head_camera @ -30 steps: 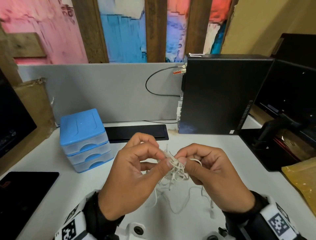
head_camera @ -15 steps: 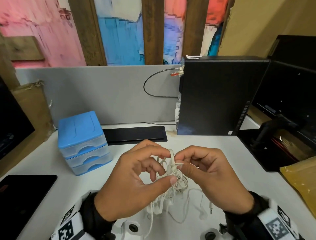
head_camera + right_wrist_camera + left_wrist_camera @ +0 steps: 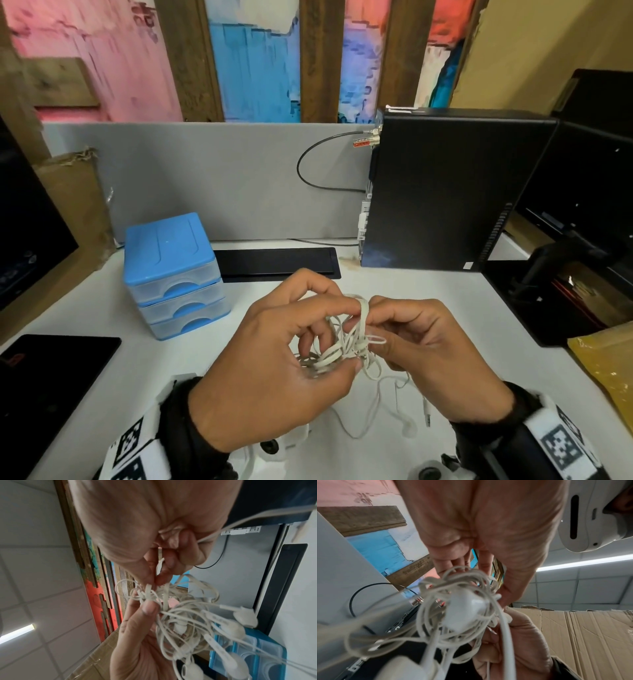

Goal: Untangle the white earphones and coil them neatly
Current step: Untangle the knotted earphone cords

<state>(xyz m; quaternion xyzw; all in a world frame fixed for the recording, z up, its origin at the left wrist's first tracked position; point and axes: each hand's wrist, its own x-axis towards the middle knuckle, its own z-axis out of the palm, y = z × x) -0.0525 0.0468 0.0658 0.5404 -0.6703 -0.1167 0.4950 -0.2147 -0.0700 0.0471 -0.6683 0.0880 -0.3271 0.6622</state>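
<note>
Head view, against the frame half a second back: the left hand point(image 3: 270, 370) has turned its fingers further into the tangle, with cord now looped about them, and a small closed loop now stands out toward the right hand point(image 3: 435, 356). Both hands remain raised over the table point(image 3: 359, 284), near its front edge.

Left hand: thumb and curled fingers hold the white earphones point(image 3: 346, 346) as one bunched knot. Right hand: thumb and forefinger pinch a flat strand at the top of the knot (the right wrist view shows this pinch plainly, thumb tip point(image 3: 150, 608) of the left hand pressed just below it). Loose cords hang from the knot down to the table surface, where a plug end and an earbud lie between the wrists.

Edges and room: open white surface lies ahead of the hands up to a black slot panel point(image 3: 277, 263) at the rear. One blue drawer unit point(image 3: 171, 270) stands to the left, well apart from the hands. One black computer tower point(image 3: 455, 192) stands at the rear right. A dark flat slab point(image 3: 44, 387) lies at the near left edge.

Count: two hands, one tangle; three drawers in the blue unit. The right wrist view shows more than two earbud heads in the bundle, so more than one set appears knotted together; the exact number cannot be told.
</note>
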